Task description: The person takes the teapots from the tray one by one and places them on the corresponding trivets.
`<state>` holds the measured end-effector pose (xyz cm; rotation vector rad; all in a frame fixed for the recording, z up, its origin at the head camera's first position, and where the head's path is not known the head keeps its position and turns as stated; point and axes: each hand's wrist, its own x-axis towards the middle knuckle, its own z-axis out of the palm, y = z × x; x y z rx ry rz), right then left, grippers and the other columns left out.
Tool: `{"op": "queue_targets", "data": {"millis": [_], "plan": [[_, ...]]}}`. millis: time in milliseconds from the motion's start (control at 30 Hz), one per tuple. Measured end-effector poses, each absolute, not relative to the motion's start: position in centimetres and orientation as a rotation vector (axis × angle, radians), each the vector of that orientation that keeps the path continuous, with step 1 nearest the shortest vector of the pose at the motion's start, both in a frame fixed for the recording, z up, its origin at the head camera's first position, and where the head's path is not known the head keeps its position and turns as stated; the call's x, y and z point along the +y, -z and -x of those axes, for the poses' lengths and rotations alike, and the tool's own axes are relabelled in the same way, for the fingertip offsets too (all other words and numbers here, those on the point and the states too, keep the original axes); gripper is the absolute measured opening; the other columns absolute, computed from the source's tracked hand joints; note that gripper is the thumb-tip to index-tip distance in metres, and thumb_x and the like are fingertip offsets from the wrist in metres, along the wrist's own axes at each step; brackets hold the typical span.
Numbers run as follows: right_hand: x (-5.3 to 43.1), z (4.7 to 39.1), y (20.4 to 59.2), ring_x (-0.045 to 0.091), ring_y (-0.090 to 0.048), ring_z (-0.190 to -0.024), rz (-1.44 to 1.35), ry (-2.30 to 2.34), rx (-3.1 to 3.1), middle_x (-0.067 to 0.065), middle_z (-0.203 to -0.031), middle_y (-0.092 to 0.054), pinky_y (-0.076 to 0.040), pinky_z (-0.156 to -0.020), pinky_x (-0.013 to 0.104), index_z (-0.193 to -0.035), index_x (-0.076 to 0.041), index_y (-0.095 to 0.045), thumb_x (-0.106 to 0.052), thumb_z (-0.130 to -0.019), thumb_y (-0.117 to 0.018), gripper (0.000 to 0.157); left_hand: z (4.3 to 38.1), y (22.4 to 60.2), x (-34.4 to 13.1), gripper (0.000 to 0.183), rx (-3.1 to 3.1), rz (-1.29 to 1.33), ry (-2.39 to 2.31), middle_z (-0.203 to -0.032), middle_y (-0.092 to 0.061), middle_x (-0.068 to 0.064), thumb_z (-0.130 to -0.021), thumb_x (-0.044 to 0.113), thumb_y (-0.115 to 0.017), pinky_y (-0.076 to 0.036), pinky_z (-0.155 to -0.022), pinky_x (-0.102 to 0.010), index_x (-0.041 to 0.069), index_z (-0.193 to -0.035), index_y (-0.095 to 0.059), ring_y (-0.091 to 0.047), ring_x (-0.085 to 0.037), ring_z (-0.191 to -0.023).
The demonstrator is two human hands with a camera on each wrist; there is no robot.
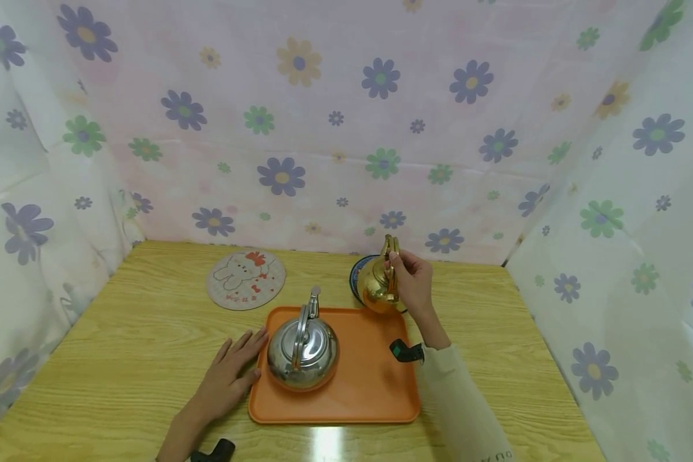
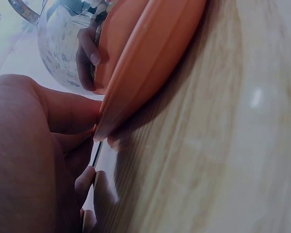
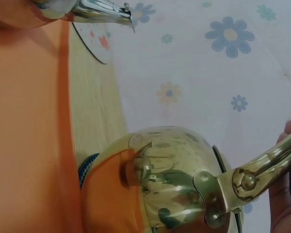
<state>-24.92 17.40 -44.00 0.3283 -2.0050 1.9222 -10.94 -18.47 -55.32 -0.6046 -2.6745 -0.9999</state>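
Note:
My right hand [image 1: 414, 282] grips the upright handle of a shiny gold kettle [image 1: 374, 290] beyond the back right of an orange tray [image 1: 375, 372]. The kettle overlaps a round blue-patterned mat [image 1: 355, 277], hiding most of it. In the right wrist view, fingers [image 3: 281, 196] wrap behind the gold handle [image 3: 269, 167]. On the tray's left half stands a silver kettle [image 1: 306, 353], its spout pointing away. My left hand [image 1: 222, 385] lies beside the tray's left edge with fingers extended; in the left wrist view its thumb [image 2: 75, 111] touches the tray rim [image 2: 131, 53].
A round pale mat with a cartoon rabbit [image 1: 246, 280] lies at the back left of the wooden table [image 1: 133, 346]. Flower-printed cloth [image 1: 335, 128] hangs behind the table and along both sides. Black wrist cameras [image 1: 405, 351] are worn on both arms.

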Motion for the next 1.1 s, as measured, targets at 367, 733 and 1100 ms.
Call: {"op": "queue_targets", "data": {"millis": [367, 733, 1100], "plan": [[17.1, 24.0, 41.6, 0.023, -0.062, -0.066, -0.366, -1.900, -2.046, 0.045, -0.093, -0.061, -0.051, -0.058, 0.019, -0.106, 0.016, -0.070, -0.004, -0.105, -0.054, 0.025, 11.0, 55.2, -18.4, 0.057, -2.701, 0.589, 1.017, -0.157, -0.047, -0.009, -0.097, 0.023, -0.065, -0.004, -0.128, -0.040, 0.010, -0.151, -0.050, -0.037, -0.044, -0.145], [17.4, 24.7, 42.0, 0.049, -0.058, -0.073, -0.387, -1.899, -2.030, 0.042, -0.089, -0.062, -0.053, -0.058, 0.023, -0.101, 0.015, -0.071, -0.004, -0.105, -0.055, 0.025, 11.0, 55.3, -18.4, 0.056, -2.698, 0.591, 1.022, -0.157, -0.047, -0.009, -0.099, 0.024, -0.064, -0.006, -0.127, -0.042, 0.009, -0.151, -0.051, -0.038, -0.045, -0.144], [17.5, 25.4, 42.2, 0.048, -0.058, -0.071, -0.428, -1.889, -2.022, 0.048, -0.090, -0.057, -0.054, -0.058, 0.023, -0.095, 0.016, -0.069, -0.002, -0.105, -0.053, 0.026, 11.0, 55.3, -18.5, 0.056, -2.689, 0.599, 1.018, -0.156, -0.048, -0.010, -0.098, 0.023, -0.064, -0.005, -0.127, -0.042, 0.008, -0.151, -0.051, -0.038, -0.046, -0.144]]}}
